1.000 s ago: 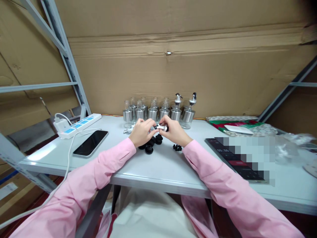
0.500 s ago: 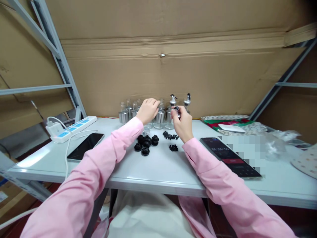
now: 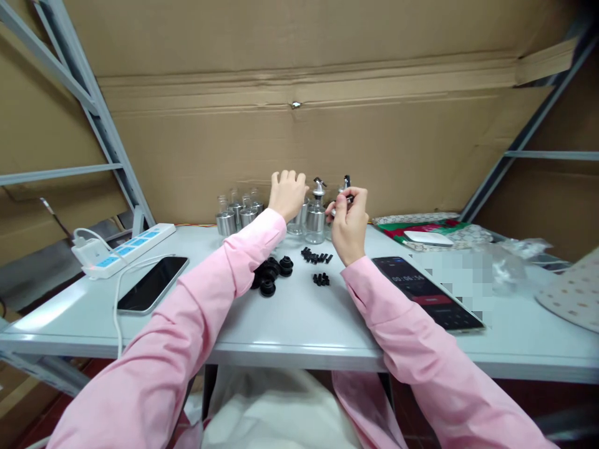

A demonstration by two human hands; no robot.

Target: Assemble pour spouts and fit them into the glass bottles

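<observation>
My left hand [image 3: 289, 194] reaches over the row of glass bottles, its fingers apart and bent at the tips, with nothing visible in it. My right hand [image 3: 350, 221] is closed in a pinch on a small silver-and-black pour spout [image 3: 333, 212], mostly hidden by the fingers. Just left of it stands a glass bottle with a metal sleeve [image 3: 315, 219], topped by a silver pour spout with a black flap [image 3: 319, 186]. Another spout [image 3: 347, 181] shows behind my right hand. Several bottles without spouts [image 3: 226, 219] stand left of my left hand.
Black round stoppers [image 3: 267, 287] lie under my left forearm. Two groups of small black pieces [image 3: 321, 279] lie mid-table. A phone with a running timer [image 3: 430, 293] is at right, a dark phone [image 3: 153, 285] and power strip [image 3: 135, 248] at left. Cardboard [image 3: 327, 137] closes the back.
My left hand has lifted, and its fingers now point up and forward. My right hand has risen slightly, still pinching the spout. The camera view has shifted a little to the right.
</observation>
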